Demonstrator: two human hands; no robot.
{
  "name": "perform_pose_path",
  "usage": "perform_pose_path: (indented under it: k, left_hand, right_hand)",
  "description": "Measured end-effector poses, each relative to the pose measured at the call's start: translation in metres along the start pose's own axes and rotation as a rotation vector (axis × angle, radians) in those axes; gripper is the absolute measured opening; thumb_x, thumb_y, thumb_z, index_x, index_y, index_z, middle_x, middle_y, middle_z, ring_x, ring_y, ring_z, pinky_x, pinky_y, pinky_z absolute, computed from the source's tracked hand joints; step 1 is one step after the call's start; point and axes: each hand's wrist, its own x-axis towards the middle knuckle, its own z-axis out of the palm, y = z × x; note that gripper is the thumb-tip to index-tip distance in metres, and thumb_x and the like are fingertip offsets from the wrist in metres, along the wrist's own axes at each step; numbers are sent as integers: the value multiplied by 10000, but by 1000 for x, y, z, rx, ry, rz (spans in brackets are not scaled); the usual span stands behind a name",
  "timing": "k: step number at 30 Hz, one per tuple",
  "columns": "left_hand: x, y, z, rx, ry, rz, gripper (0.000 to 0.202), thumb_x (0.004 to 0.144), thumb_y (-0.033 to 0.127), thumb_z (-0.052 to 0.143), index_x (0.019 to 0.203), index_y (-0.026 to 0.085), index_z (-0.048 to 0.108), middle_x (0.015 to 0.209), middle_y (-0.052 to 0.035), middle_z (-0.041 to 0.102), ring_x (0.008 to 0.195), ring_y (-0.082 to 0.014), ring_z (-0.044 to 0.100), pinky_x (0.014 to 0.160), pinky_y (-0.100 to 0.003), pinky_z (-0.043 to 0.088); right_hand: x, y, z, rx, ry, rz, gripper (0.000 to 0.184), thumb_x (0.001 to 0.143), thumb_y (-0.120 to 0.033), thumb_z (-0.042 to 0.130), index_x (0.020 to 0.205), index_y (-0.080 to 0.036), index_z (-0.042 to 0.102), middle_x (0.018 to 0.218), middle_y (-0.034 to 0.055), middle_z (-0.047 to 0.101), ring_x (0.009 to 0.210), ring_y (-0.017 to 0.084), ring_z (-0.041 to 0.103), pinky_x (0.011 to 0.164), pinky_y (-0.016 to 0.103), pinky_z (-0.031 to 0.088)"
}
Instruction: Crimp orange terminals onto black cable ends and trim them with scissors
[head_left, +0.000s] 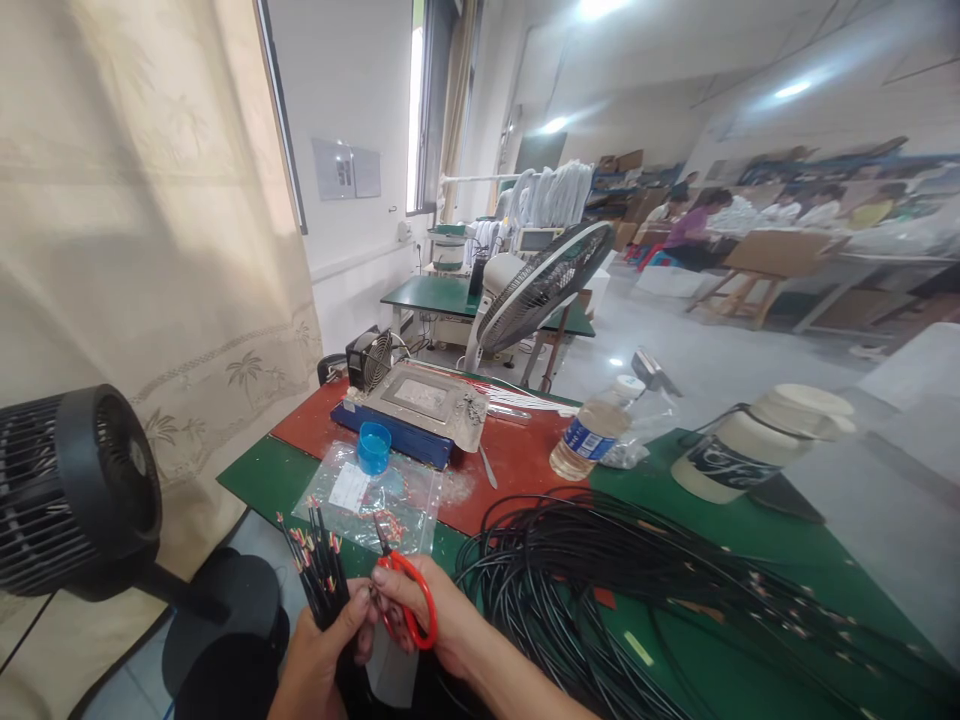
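My left hand (330,645) is closed round a bundle of black cables (321,575), whose stripped ends show small coloured wires pointing up. In my right hand (420,605) is a pair of red-handled scissors (427,610), its dark blades pointing up and away. The fingertips of both hands meet in front of the bundle; whether they pinch something small there I cannot make out. Just beyond lies a clear plastic bag (322,490) with small red and yellow bits on it and a blue round cup (373,448).
A solder pot (427,395) on a blue base stands on the red mat. To the right are a bottle of liquid (589,440), a large heap of black cables (600,560) and a white jug (757,440). A black fan (75,490) stands left. People sit working far right.
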Motion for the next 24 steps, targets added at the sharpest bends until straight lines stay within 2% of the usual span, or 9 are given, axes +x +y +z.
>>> perform_pose_path:
  k: [6, 10, 18, 24]
  left_hand:
    - [1, -4, 0, -53, -85, -21, 305, 707, 400, 645, 558, 138, 597, 412, 13, 455, 412, -85, 381, 442, -228, 252]
    - [0, -3, 0, -45, -64, -19, 322, 731, 419, 613, 552, 155, 574, 420, 21, 449, 434, -89, 380, 460, -229, 265]
    - [-2, -3, 4, 76, 10, 52, 314, 681, 436, 664, 579, 144, 612, 447, 11, 498, 440, -96, 413, 463, -238, 294]
    - [-2, -3, 3, 51, 12, 29, 303, 688, 428, 660, 604, 139, 629, 439, 12, 486, 435, -92, 400, 461, -237, 281]
  right_hand:
    - [0, 13, 0, 114, 1, 58, 508, 659, -602, 654, 578, -114, 538, 387, -47, 452, 284, 56, 402, 284, 157, 262]
    - [-3, 13, -1, 33, -16, 8, 504, 673, -595, 646, 609, -100, 570, 411, -13, 510, 276, 52, 382, 279, 164, 264]
    - [-6, 1, 1, -88, 109, -22, 506, 658, -616, 642, 533, -139, 528, 360, -64, 414, 270, 42, 351, 275, 154, 248]
    - [-5, 5, 0, -209, 83, -88, 463, 680, -576, 652, 580, -131, 577, 402, -39, 494, 283, 46, 369, 282, 155, 259]
